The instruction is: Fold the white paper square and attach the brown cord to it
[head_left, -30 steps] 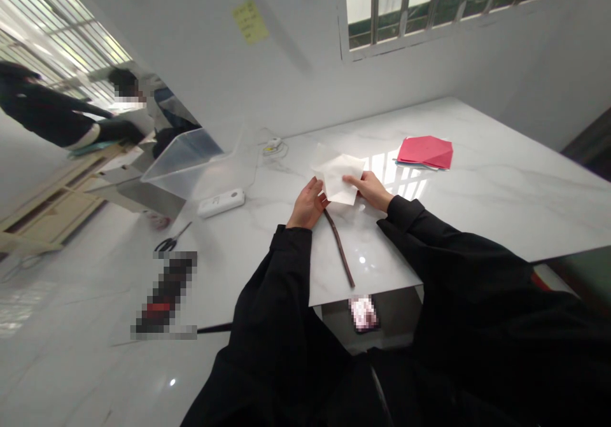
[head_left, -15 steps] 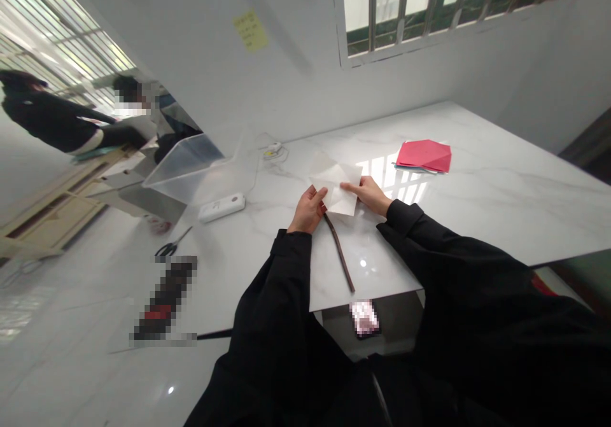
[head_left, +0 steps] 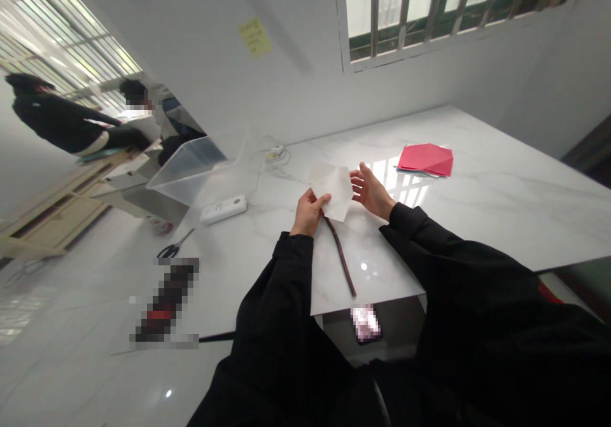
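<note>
My left hand [head_left: 310, 212] pinches the lower left part of a creased white paper [head_left: 338, 191], thumb on top. Beside the paper's right edge is my right hand [head_left: 372, 193], its fingers spread and the thumb raised; nothing is held in it. A thin dark brown stick [head_left: 342, 258] runs from below the paper and my left hand toward the front edge of the white marbled table [head_left: 487, 191]. Whether my left hand also grips the stick's upper end cannot be seen.
Red sheets [head_left: 426, 160] lie at the back right. To the left are a clear plastic bin [head_left: 184, 169], a white power strip [head_left: 224, 209] and scissors [head_left: 174, 245]. A blurred phone-like object [head_left: 366, 323] is below the table's front edge. Two people sit far left.
My right hand has let go of the paper and opened beside it. The paper's right side has folded or shifted inward, while my left hand keeps its hold.
</note>
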### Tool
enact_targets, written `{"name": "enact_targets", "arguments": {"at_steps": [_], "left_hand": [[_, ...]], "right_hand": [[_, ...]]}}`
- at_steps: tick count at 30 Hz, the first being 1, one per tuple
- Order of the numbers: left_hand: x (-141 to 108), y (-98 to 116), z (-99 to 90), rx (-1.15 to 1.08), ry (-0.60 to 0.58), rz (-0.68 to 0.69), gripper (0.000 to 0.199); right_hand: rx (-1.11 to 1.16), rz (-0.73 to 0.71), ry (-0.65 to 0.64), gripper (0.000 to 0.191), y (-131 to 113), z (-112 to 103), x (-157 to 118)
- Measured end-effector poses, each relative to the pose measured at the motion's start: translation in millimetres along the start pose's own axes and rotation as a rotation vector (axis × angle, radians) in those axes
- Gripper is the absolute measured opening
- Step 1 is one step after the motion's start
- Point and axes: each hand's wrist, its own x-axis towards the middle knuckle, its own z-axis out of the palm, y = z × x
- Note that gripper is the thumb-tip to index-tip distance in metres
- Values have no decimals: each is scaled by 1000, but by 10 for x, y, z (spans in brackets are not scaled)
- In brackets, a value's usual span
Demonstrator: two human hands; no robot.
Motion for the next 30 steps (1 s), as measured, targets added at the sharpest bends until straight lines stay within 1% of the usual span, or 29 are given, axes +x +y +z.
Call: {"name": "enact_targets", "arguments": {"at_steps": [2,5,7,12,17,21,25,30], "left_hand": [[6,-10,-10,10,8,-3,53],[12,-24,-20,10,16,5,51],[12,-25,-19,17,13,10,51],[4,-10,-3,33,-28,10,56],[-8,-21,1,63,-67,4,57],[-15,-25,6,92,-86,5,56],[-1,-10,1,90,-89,1,59],[30,-3,-42,126,-30,-35,60]], "right_hand": [[25,57,-10,55,-12,-14,8],[25,88,-4,45,28,-26,18],[2,79,-8,41,65,-25,18],[-69,40,-18,37,119,-15,2],[-130,30,-95,30,187,-43,17],[-204,10,-111,31,217,-74,31],[-231,-4,-103,37,214,-103,51],[-244,-31,-76,43,224,-148,88]]}}
